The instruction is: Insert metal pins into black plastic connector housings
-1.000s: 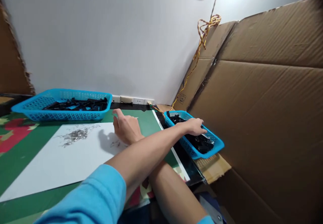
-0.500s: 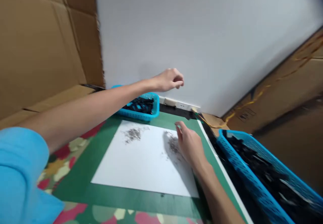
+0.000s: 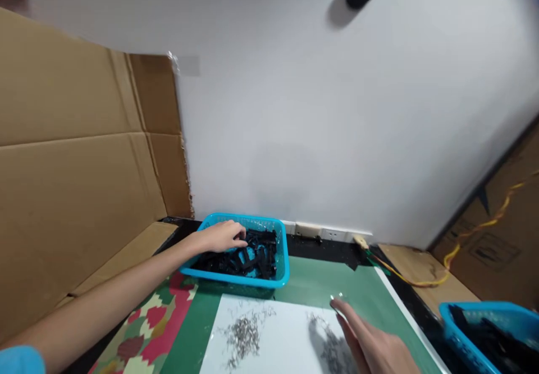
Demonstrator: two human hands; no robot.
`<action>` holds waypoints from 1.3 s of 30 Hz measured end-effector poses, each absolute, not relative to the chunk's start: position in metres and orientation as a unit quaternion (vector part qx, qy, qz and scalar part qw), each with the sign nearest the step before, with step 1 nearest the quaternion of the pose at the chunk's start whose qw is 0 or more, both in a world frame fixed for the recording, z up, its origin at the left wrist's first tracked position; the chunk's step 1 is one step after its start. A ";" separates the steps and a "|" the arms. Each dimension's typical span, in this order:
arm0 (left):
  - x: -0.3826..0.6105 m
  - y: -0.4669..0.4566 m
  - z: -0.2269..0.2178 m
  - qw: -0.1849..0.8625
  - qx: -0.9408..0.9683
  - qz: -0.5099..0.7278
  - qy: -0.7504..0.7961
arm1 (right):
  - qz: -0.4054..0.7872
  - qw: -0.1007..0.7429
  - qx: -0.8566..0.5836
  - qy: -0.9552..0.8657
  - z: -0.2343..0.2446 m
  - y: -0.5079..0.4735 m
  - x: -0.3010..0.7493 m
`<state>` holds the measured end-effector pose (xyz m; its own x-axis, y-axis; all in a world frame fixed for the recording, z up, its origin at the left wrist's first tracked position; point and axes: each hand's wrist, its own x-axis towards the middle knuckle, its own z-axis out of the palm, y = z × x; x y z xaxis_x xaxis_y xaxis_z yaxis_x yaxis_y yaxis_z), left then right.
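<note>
My left hand (image 3: 223, 237) reaches into a blue plastic basket (image 3: 236, 278) at the back left. Its fingers are curled down over the black parts (image 3: 252, 256) that fill the basket; what they hold, if anything, is hidden. My right hand (image 3: 374, 347) lies at the bottom edge on a white sheet of paper (image 3: 286, 329), fingers stretched forward. Its fingertip is beside a small shiny metal piece (image 3: 337, 296). Two heaps of small grey metal bits (image 3: 244, 334) lie on the sheet, one of them right beside my right hand.
A second blue basket (image 3: 461, 329) with black parts sits at the bottom right. The sheet rests on a green mat (image 3: 311, 284) over a patterned cloth (image 3: 143, 329). Cardboard walls (image 3: 76, 183) stand left and right. A yellow cable (image 3: 471, 253) and wall sockets (image 3: 320, 232) run along the back.
My left hand left the right basket, crossed over the sheet closed, and came down into the left basket. The view swung left. My right hand stayed on the paper.
</note>
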<state>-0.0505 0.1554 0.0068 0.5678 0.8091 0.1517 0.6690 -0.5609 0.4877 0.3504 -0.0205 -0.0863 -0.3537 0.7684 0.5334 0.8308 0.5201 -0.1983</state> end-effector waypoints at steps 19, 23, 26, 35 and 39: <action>-0.012 0.088 0.057 0.430 0.598 0.456 0.499 | 0.282 0.196 -0.547 -0.763 -0.027 -0.056 0.316; 0.009 0.024 0.036 0.622 0.440 0.477 0.438 | 0.324 0.168 -0.494 -0.790 -0.033 -0.063 0.308; 0.016 -0.017 0.006 0.713 0.395 0.424 0.394 | 0.324 0.160 -0.468 -0.807 -0.044 -0.067 0.304; 0.039 -0.038 -0.037 0.746 0.396 0.421 0.331 | 0.250 0.073 -0.461 -0.848 -0.039 -0.067 0.282; 0.047 -0.037 -0.045 0.744 0.368 0.442 0.340 | 0.253 0.066 -0.448 -0.855 -0.022 -0.064 0.265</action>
